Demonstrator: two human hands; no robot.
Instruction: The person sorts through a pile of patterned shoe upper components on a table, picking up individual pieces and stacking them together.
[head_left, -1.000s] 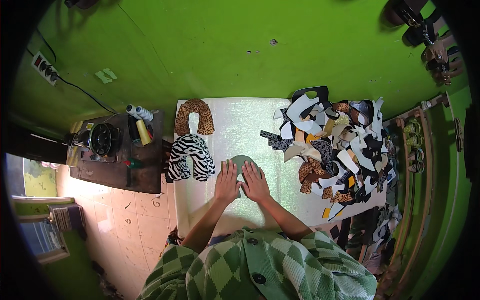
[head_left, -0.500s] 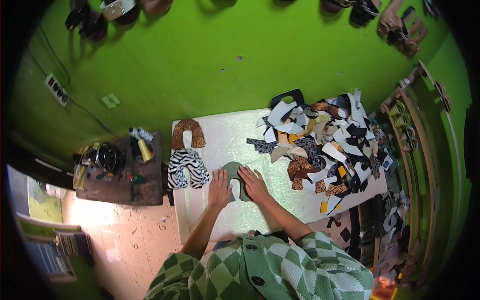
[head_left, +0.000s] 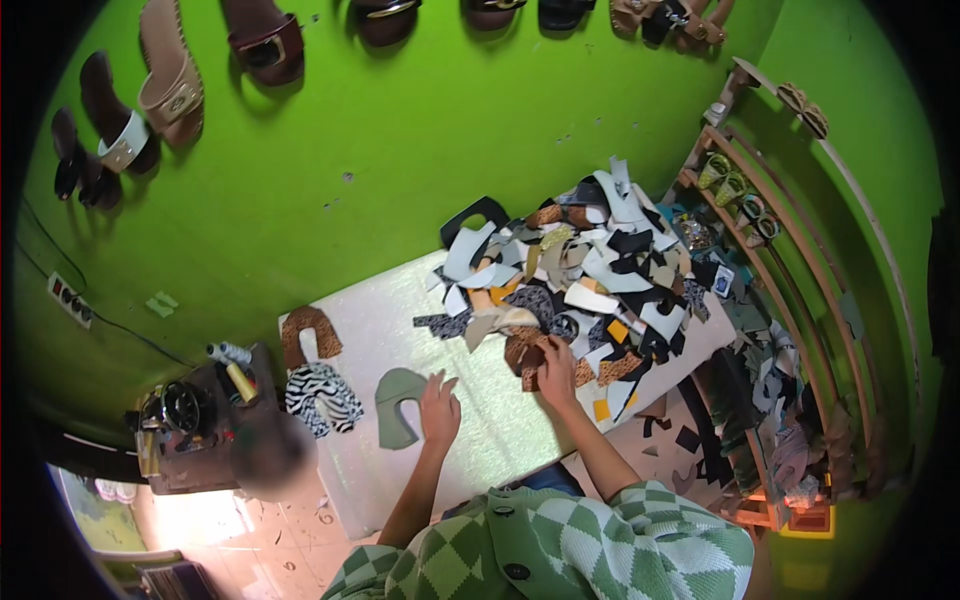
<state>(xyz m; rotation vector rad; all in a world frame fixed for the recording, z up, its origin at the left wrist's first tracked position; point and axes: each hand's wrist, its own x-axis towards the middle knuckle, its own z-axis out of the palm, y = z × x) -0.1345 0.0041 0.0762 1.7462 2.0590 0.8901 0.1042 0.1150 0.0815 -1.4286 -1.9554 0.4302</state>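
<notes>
A green U-shaped piece of sheet material (head_left: 393,400) lies on the pale table, its opening toward me. My left hand (head_left: 439,410) hovers beside its right edge, open, fingers spread and nothing in them. At the near left edge of a scrap heap, my right hand (head_left: 558,375) reaches onto a leopard-print piece (head_left: 522,362). Its fingers are apart and bent over the piece, touching it; some fingertips are hard to make out. On the table's left lie a zebra-print U-shaped piece (head_left: 322,400) and a brown leopard-print one (head_left: 309,335), the two nearly touching.
Mixed offcuts (head_left: 590,265) in white, black, grey and tan heap over the table's right side. At left, a dark low table (head_left: 210,440) bears thread cones (head_left: 240,380). Sandals (head_left: 265,45) hang along the green wall. Wooden racks (head_left: 790,290) with footwear stand at right.
Both hands have come off the green piece. My right hand has moved right to the leopard-print scrap; my left has lifted slightly aside. The view has turned to the right.
</notes>
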